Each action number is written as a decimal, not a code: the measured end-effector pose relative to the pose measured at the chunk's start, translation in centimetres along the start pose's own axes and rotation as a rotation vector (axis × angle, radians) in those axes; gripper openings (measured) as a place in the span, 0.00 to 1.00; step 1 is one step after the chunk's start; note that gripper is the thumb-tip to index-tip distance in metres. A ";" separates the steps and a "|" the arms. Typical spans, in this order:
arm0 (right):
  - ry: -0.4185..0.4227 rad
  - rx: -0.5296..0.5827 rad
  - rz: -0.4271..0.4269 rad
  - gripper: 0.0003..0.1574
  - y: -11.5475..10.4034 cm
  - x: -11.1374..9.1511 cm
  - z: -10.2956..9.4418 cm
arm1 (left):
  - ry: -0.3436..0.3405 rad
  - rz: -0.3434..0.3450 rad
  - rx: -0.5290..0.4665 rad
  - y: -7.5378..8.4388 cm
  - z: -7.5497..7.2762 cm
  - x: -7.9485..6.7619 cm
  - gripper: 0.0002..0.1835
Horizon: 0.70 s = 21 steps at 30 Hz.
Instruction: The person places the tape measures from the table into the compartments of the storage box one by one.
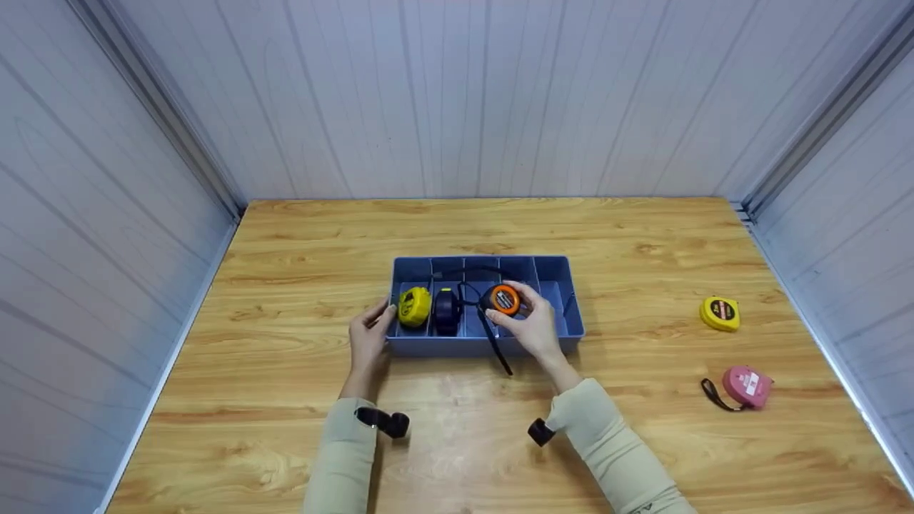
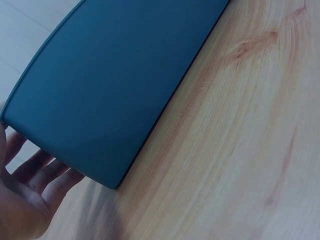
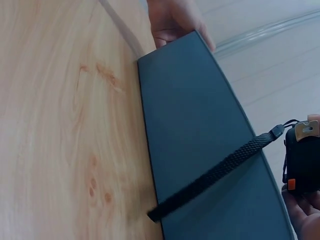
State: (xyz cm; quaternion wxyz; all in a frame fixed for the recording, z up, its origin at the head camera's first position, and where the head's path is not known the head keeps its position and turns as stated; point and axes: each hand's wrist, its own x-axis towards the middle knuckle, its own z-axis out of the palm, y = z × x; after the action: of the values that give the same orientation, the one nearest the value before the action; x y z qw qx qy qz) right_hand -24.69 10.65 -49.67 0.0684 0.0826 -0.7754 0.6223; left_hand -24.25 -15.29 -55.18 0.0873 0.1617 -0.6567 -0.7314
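A blue-grey divided box [image 1: 478, 348] stands on the table in the head view. My right hand [image 1: 534, 325] holds an orange and black tape measure [image 1: 505, 300] between thumb and fingers, over the box's right-middle compartments. Its black wrist strap [image 3: 210, 179] hangs down across the front wall in the right wrist view. My left hand [image 1: 368, 334] grips the box's left end, thumb at the rim and fingers along the outside of the end wall. Inside are a yellow tape measure [image 1: 414, 307] in the leftmost compartment and a dark blue tape measure [image 1: 447, 312] in the one beside it.
At the right of the table lie a yellow tape measure [image 1: 720, 313] and a pink tape measure [image 1: 747, 386] with a black strap. Another black strap [image 1: 475, 270] crosses the dividers near the box's back. Pale panels [image 1: 443, 100] wall the table at back and sides.
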 end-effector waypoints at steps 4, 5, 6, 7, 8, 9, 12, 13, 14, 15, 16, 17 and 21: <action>0.003 -0.017 0.007 0.35 1.1 0.4 0.4 | -0.001 -0.007 -0.010 -0.1 0.0 0.1 0.19; 0.003 -0.018 0.005 0.35 1.1 0.4 0.5 | -0.005 -0.007 -0.022 -0.2 0.0 0.1 0.19; 0.003 -0.019 0.002 0.36 1.1 0.5 0.6 | -0.006 -0.004 -0.030 -0.3 0.0 0.2 0.20; 0.001 -0.023 0.001 0.36 1.0 0.5 0.6 | -0.008 -0.005 -0.037 -0.6 -0.1 0.3 0.20; -0.002 -0.028 -0.004 0.36 0.9 0.5 0.7 | -0.009 0.000 -0.039 -1.0 -0.1 0.5 0.21; -0.005 -0.027 -0.006 0.36 0.6 0.5 0.8 | -0.010 0.004 -0.040 -1.4 -0.2 0.8 0.21; -0.015 -0.033 -0.027 0.35 -0.6 0.3 0.9 | -0.007 0.016 -0.050 -2.6 -0.3 1.6 0.22; -0.018 -0.038 -0.032 0.34 -1.0 0.3 1.0 | -0.006 0.016 -0.055 -3.1 -0.4 1.9 0.22; -0.021 -0.039 -0.034 0.34 -1.5 0.2 1.0 | -0.006 0.020 -0.060 -3.3 -0.4 2.0 0.22; -0.023 -0.041 -0.035 0.33 -1.9 0.2 1.1 | -0.005 0.020 -0.063 -3.5 -0.4 2.1 0.22; -0.023 -0.052 -0.038 0.33 -2.1 0.2 1.1 | -0.003 0.023 -0.065 -3.6 -0.4 2.2 0.22; -0.024 -0.062 -0.037 0.33 -2.2 0.3 1.2 | -0.002 0.023 -0.068 -3.5 -0.4 2.2 0.22; -0.030 -0.083 -0.045 0.33 -2.4 0.7 1.3 | -0.007 -0.011 -0.049 -2.2 -0.3 1.4 0.22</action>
State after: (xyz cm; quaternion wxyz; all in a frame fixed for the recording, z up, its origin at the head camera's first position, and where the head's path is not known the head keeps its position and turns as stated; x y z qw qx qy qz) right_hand -24.89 8.82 -47.56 0.0742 0.1065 -0.7995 0.5864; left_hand -25.28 -15.73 -57.56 0.0851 0.1606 -0.6380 -0.7483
